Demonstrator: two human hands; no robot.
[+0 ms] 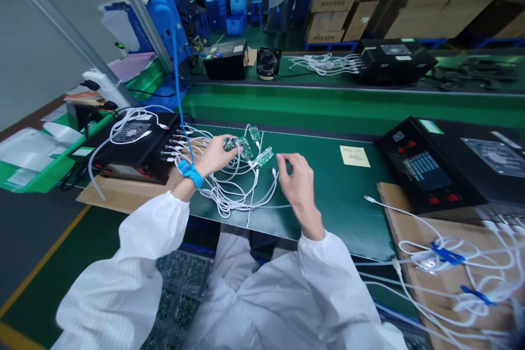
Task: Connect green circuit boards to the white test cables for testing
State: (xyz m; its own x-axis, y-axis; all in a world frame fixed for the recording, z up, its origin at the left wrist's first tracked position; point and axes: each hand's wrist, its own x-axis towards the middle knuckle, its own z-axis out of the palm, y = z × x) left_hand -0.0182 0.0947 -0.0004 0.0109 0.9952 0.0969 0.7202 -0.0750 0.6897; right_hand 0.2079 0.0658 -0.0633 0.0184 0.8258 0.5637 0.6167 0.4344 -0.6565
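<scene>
My left hand [217, 154], with a blue wrist strap [190, 174] at its wrist, is closed on a small green circuit board [243, 145]. More boards lie beyond its fingertips: one green board [264, 157] has a white cable plugged in, another board [255, 133] sits farther back. My right hand [297, 179] is just right of these boards, thumb and forefinger curled together in a pinch; whatever it holds, if anything, I cannot make out. A white USB cable plug [274, 173] points up beside it. Looped white cables [225, 197] spread over the green bench between my hands.
On the left, a black box [131, 145] feeds the white cables. At right stands another black box with a display [429, 168], above cables tied with blue ties [447, 253]. A handwritten note [355, 156] lies on the bench. Trayed boards [180, 290] are below by my lap.
</scene>
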